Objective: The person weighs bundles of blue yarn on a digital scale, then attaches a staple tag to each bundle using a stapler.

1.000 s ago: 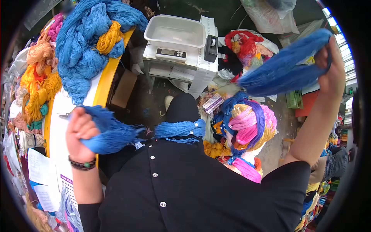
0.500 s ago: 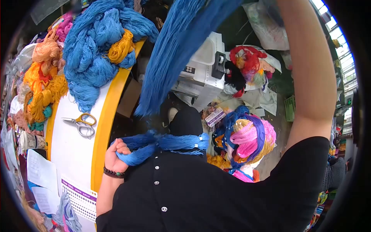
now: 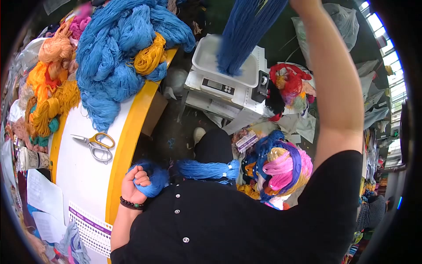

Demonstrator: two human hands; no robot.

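My left hand (image 3: 135, 185) is closed round a looped bundle of blue yarn (image 3: 154, 179) beside the yellow table edge. Another blue skein (image 3: 204, 170), with white bands near its right end, lies across my lap. At the top of the view, my right hand (image 3: 305, 5) is raised and partly cut off by the frame edge; its fingers are hidden. A long darker blue hank (image 3: 250, 33) hangs just left of it, its lower end over the white tray (image 3: 203, 66) of a scale.
The white table (image 3: 83, 176) on the left bears scissors (image 3: 97, 145), a large blue yarn heap (image 3: 105, 53), orange yarn and papers. The scale (image 3: 215, 86) stands ahead of my knee. A pink and purple yarn bundle (image 3: 285, 169) is at my right side.
The hanging blue hank and my right hand have moved, the hank swinging rightward over the tray. The yarn at my left hand has drawn into a tighter bunch, apart from the lap skein.
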